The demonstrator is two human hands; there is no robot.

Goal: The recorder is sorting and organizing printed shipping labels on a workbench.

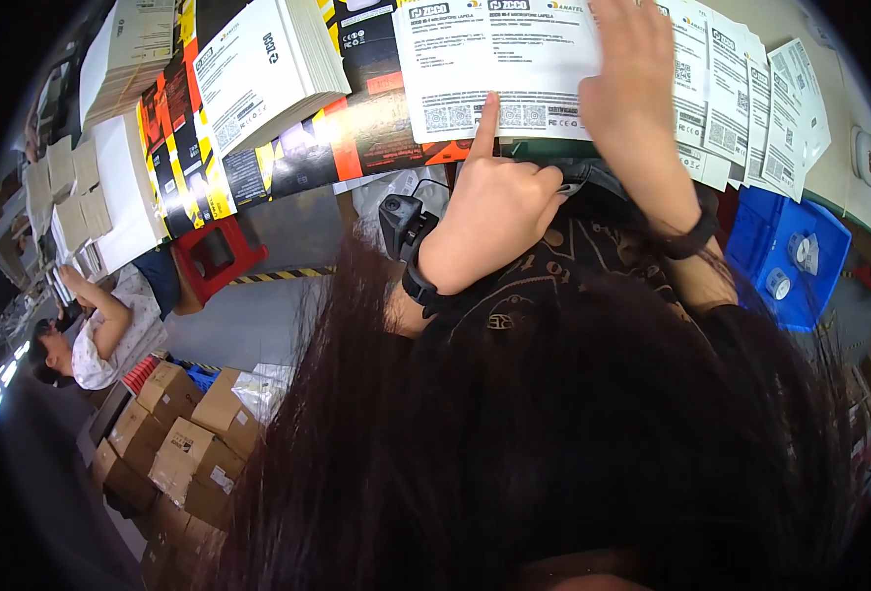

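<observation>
Under my hands lies a white printed sheet (450, 69), with text, small square codes and a row of symbols. My left hand (499, 217) touches its lower edge with a stretched index finger, while the other fingers are curled; I see nothing held in them. My right hand (637, 98) lies over the sheet's right side, fingers stretched out and close together. To the right, several similar sheets (731, 84) overlap in a fan. A thick stack of printed sheets (258, 74) sits to the left on a black, orange and yellow printed surface (361, 138).
Another paper stack (135, 49) stands farther left. A blue bin (780, 246) with white rolls is at the right, below the table edge. A red stool (219, 261) and cardboard boxes (189, 458) are at the left. Another person (125, 330) works at the far left.
</observation>
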